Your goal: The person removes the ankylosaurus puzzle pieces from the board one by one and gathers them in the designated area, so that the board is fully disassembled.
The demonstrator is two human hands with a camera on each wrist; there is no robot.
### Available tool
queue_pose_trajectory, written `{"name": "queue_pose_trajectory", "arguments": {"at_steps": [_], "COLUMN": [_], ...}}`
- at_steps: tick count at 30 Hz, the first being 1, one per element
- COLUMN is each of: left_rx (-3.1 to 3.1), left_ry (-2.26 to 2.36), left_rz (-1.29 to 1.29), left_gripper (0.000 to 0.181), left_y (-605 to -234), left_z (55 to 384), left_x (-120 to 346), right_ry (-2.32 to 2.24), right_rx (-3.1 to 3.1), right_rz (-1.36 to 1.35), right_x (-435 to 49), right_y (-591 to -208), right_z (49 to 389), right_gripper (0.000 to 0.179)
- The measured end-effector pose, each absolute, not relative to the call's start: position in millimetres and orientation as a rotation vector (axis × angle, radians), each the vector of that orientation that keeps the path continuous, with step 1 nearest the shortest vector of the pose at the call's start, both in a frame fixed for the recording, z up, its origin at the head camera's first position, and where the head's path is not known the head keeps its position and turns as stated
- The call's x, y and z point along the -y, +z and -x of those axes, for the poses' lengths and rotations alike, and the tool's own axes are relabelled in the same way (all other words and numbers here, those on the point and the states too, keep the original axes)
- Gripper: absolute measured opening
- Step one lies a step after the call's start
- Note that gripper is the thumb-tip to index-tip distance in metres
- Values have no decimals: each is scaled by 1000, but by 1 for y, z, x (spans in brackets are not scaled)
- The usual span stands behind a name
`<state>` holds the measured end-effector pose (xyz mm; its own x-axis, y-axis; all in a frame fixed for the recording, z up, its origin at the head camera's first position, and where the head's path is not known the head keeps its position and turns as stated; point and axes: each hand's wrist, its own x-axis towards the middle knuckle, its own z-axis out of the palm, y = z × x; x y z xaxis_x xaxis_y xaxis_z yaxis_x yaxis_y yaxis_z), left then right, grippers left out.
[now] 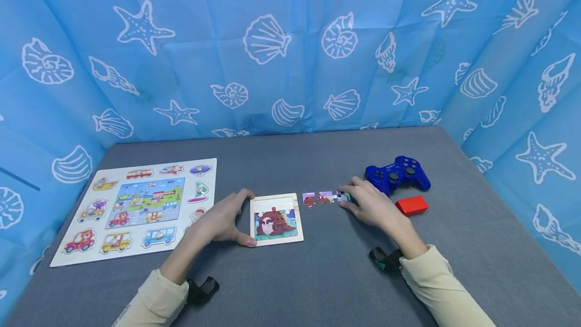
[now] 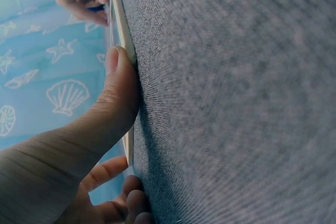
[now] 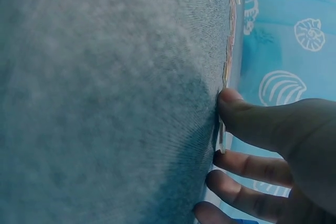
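Observation:
A small square wooden puzzle tray [image 1: 277, 242] lies on the table, its lower part filled with a picture of a brown dinosaur figure. My left hand [image 1: 222, 218] holds the tray's left side, thumb at the near corner and index finger at the far one; the left wrist view shows the thumb [image 2: 119, 77] against the wooden edge. To the tray's right, two loose jigsaw pieces lie in a row, a left one [image 1: 309, 200] and a middle one [image 1: 325, 196]. My right hand [image 1: 365, 203] pinches a third jigsaw piece [image 1: 341, 196] between thumb and index finger, close over the cloth.
At the left lies a large white peg puzzle board [image 1: 100, 175] with vehicle pieces. A blue game controller [image 1: 398, 174] and a red block [image 1: 412, 206] sit beyond and beside my right hand. A blue shell-patterned curtain [image 1: 290, 79] borders the grey table [image 1: 290, 286].

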<state>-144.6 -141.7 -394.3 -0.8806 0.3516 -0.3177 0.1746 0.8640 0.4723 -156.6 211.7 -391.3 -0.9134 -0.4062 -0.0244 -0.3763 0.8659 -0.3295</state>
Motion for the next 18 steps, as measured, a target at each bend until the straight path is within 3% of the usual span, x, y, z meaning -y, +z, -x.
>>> {"name": "queue_pose_trajectory", "arguments": {"at_steps": [18], "left_rx": [-2659], "left_ry": [634], "left_rz": [-434], "left_gripper": [101], "left_y": [-394], "left_z": [143], "left_x": [143], "right_ry": [-474], "right_rx": [-2931], "right_rz": [641], "right_x": [-213], "right_y": [-393], "right_z": [158], "right_gripper": [38]}}
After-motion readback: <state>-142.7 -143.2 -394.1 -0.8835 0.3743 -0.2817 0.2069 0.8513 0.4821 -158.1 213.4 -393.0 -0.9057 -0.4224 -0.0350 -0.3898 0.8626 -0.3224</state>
